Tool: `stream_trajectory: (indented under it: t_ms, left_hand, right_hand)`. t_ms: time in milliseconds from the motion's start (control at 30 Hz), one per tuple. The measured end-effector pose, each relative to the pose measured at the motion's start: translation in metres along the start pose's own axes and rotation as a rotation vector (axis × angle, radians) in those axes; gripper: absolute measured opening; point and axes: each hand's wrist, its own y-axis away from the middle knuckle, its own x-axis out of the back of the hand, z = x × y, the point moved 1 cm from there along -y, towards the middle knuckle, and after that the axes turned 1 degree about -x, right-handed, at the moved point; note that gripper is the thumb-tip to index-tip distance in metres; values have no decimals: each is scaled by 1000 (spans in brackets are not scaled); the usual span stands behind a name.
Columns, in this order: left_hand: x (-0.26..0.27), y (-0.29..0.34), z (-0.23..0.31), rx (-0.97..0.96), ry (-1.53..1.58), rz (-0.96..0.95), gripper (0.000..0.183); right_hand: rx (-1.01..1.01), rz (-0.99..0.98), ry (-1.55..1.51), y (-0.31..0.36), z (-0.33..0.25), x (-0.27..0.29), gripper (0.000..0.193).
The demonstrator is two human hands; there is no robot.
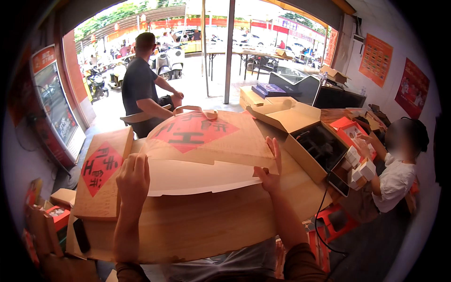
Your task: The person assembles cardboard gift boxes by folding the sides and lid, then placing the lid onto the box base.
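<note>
A large brown cardboard gift box (235, 141), with a red diamond label and a handle strap on top, lies across the wooden table in front of me. A pale inner flap (188, 178) shows along its near side. My left hand (134, 176) is closed on the box's near left corner. At the right end, my right hand (270, 164) grips the near corner, its fingers stretched up along the edge. What is inside the box is hidden. Left of my left hand lies a similar closed box (105, 169), also with a red diamond label.
On the wooden table (197, 230), a black phone-like object (81, 235) lies at the near left. An open carton (312, 141) stands at the right, with a tablet (338, 183) beside it. A person (394, 174) there handles small white boxes. Another person (141, 80) sits beyond the table.
</note>
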Motion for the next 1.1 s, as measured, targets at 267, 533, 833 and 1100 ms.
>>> stream_trajectory:
  t_ms: [267, 533, 833, 1100]
  left_hand:
    - [1, 2, -7, 52, -58, -44, 10]
    - [3, -3, -9, -19, -80, -91, 12]
    - [16, -1, -45, 409, -176, -551, 49]
    - [32, -11, -53, 622, -212, -766, 85]
  right_hand:
    - [227, -40, 383, -11, 7, 14, 27]
    - [342, -111, 378, -13, -4, 14, 18]
    - [93, 72, 206, -18, 11, 49, 19]
    - [112, 74, 236, -15, 17, 48, 19]
